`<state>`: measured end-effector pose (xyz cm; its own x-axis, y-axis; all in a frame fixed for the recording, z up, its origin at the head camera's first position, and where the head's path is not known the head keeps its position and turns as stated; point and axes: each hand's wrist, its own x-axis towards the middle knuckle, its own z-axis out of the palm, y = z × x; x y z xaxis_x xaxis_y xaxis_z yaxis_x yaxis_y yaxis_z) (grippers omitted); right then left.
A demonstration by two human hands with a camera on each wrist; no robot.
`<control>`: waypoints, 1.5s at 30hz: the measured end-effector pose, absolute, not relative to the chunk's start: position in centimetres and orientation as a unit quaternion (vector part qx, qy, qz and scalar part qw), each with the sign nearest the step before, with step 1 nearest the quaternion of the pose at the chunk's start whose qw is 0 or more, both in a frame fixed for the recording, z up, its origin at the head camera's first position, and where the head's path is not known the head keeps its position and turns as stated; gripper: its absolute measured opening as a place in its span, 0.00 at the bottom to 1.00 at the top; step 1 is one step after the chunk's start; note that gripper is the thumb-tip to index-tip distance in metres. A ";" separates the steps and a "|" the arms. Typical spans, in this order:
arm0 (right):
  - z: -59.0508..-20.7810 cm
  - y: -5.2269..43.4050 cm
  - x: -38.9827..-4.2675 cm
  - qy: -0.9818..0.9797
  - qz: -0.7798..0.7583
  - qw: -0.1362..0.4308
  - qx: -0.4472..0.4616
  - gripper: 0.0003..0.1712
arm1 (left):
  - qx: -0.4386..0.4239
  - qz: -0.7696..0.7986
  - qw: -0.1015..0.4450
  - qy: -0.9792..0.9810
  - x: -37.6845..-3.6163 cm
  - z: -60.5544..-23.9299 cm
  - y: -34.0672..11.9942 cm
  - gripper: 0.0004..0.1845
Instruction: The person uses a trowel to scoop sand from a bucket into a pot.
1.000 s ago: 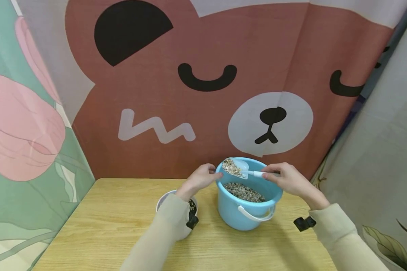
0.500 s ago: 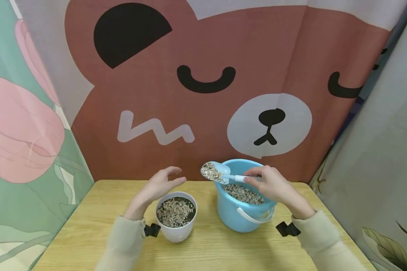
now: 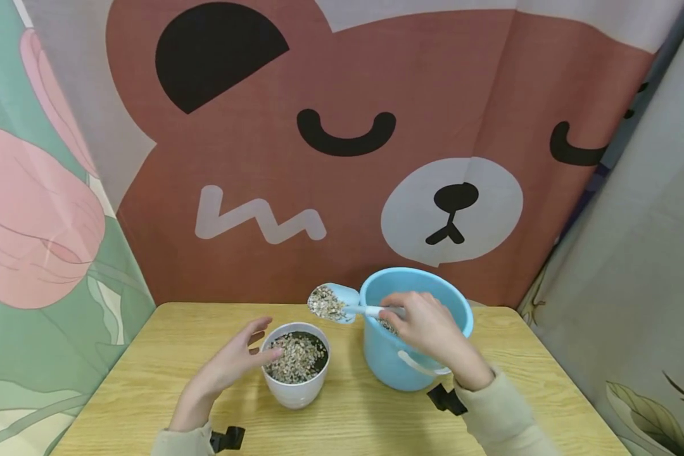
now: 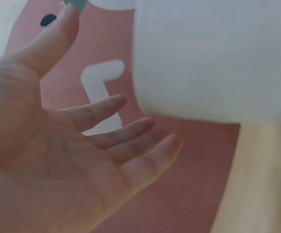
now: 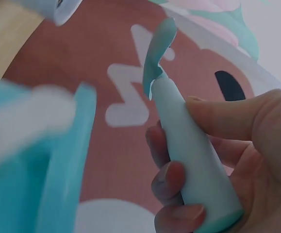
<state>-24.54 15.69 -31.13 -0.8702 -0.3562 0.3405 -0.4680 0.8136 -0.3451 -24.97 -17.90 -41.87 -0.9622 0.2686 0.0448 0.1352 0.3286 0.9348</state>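
One loaded scoop (image 3: pixel 343 296), handle gripped by the right hand (image 3: pixel 427 324), points left past the bucket (image 3: pixel 393 364), while the white pot (image 3: pixel 295 396) stands on the table (image 3: pixel 142 380) to its near left, beside the left hand (image 3: pixel 230 361), fingers loosely spread.

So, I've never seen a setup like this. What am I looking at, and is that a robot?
No robot here: these are a person's two bare hands. The wide picture comes from a camera worn on the head, looking forward and down; each close-up comes from a camera on one wrist. On the wood-grain table stand a white pot, holding pale grains with darker material showing at one side, and a light blue bucket. The right hand grips a scoop by its handle, and similar grains lie in the scoop's bowl. The left hand holds nothing; its palm is open beside the pot.
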 end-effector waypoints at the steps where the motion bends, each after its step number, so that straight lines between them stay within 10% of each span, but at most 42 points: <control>1: -31.2 15.3 -24.4 -0.944 0.214 0.131 0.216 0.05 | 0.123 0.576 0.063 0.805 -24.9 -42.3 -18.0 0.43; 19: -35.1 10.6 -21.8 -0.946 0.144 0.213 0.199 0.02 | 0.183 0.642 0.102 0.738 -24.3 -46.6 -17.3 0.53; 45: -36.4 8.5 -22.6 -0.957 0.163 0.185 0.152 0.03 | 0.204 0.643 0.090 0.733 -24.7 -47.0 -18.2 0.52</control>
<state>-22.56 8.53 -36.40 -0.8857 -0.2302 0.4032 -0.3508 0.9007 -0.2563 -24.69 -18.19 -47.01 -0.9006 0.4147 0.1302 0.1832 0.0905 0.9789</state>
